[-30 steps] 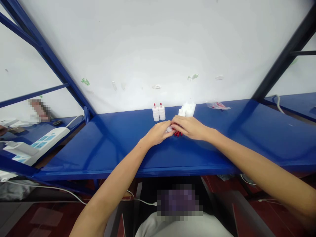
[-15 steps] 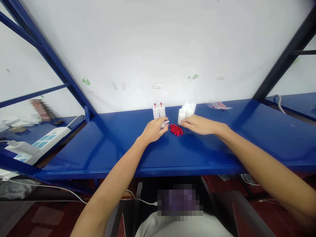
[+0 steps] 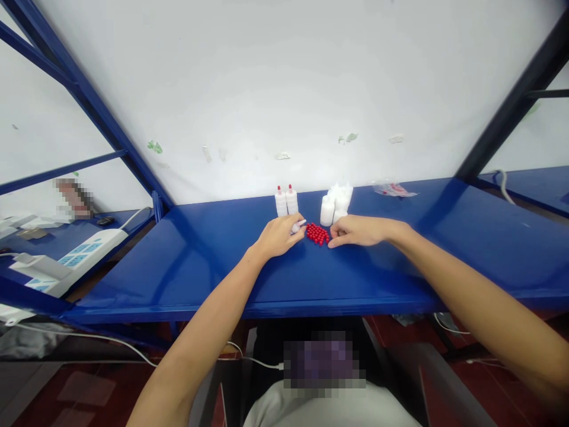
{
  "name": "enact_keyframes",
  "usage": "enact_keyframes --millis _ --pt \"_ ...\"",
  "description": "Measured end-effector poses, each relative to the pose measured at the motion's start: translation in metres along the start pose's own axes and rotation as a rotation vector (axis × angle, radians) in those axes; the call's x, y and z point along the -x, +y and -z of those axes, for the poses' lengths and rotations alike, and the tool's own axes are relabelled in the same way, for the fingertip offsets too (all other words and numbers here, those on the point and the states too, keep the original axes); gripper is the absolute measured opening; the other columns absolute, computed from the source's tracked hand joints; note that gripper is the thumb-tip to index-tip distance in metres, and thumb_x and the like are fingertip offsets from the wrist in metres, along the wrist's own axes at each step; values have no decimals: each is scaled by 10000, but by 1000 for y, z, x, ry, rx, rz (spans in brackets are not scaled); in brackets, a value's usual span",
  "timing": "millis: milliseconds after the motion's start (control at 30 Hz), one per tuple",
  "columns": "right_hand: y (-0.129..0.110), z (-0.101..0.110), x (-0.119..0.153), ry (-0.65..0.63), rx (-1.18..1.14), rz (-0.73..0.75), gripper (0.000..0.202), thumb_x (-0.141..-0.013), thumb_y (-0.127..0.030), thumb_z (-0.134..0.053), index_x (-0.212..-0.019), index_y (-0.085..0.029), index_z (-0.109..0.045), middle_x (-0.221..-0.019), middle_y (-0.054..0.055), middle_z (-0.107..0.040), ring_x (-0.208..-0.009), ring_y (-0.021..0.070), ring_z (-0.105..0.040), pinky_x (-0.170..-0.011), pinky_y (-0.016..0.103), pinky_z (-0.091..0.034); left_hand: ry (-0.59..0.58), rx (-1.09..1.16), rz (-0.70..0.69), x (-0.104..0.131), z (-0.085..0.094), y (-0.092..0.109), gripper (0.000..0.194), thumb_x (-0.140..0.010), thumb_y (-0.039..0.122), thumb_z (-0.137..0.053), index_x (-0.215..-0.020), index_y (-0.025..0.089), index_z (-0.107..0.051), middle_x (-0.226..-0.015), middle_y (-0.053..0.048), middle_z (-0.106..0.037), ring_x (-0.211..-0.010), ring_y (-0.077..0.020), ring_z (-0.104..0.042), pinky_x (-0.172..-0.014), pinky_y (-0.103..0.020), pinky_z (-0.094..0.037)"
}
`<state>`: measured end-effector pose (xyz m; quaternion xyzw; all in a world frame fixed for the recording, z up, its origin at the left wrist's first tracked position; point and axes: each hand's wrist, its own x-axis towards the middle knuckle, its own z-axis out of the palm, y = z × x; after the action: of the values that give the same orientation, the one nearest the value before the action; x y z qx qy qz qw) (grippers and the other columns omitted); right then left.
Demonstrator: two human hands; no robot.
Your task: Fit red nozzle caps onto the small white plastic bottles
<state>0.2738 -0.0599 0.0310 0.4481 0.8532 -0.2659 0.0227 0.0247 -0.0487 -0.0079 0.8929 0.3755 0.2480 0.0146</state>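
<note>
My left hand point(image 3: 283, 235) is closed round a small white bottle with a pointed nozzle point(image 3: 299, 226), left of a pile of small red caps point(image 3: 317, 233). At the right edge of that pile is my right hand point(image 3: 349, 230), its thumb and fingertips close together; whether a cap is between them is too small to tell. Two white bottles with red tips point(image 3: 286, 201) stand behind my left hand. Several white bottles point(image 3: 328, 210) stand in a group behind my right hand.
A clear plastic bag with red bits point(image 3: 395, 189) lies at the back right of the blue table point(image 3: 213, 261). White power strips point(image 3: 84, 258) are at the left, by the blue metal frame. A white wall rises behind.
My right hand has moved away from the white bottles, toward me and down to the edge of the red pile. My left hand has barely moved and still holds its bottle.
</note>
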Motion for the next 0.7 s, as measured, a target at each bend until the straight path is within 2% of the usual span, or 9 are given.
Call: enact_keyframes --millis 200,367,700 --pt "-2 2 3 -22 -43 20 325 -827 -496 -616 -842 -172 -628 -705 23 -584 -617 144 -487 -566 285 -352 -6 6 7 0 0 0 194 -959 357 -462 -995 204 -577 -845 -13 -674 -710 -166 -599 -628 -265 -351" --pt "2 3 4 0 -58 22 305 -849 -450 -582 -892 -162 -672 -738 47 -647 -615 150 -532 -571 288 -362 -12 -20 -7 0 -1 0 201 -955 360 -468 -1027 209 -580 -866 -16 -685 -734 -174 -618 -634 -263 -368" --pt "0 -1 -1 101 13 52 325 -862 -472 -573 -789 -164 -648 -685 36 -628 -587 142 -518 -572 296 -355 -10 -67 -58 1 -3 4 238 -962 386 -457 -1069 207 -571 -937 -32 -716 -794 -194 -657 -674 -271 -428"
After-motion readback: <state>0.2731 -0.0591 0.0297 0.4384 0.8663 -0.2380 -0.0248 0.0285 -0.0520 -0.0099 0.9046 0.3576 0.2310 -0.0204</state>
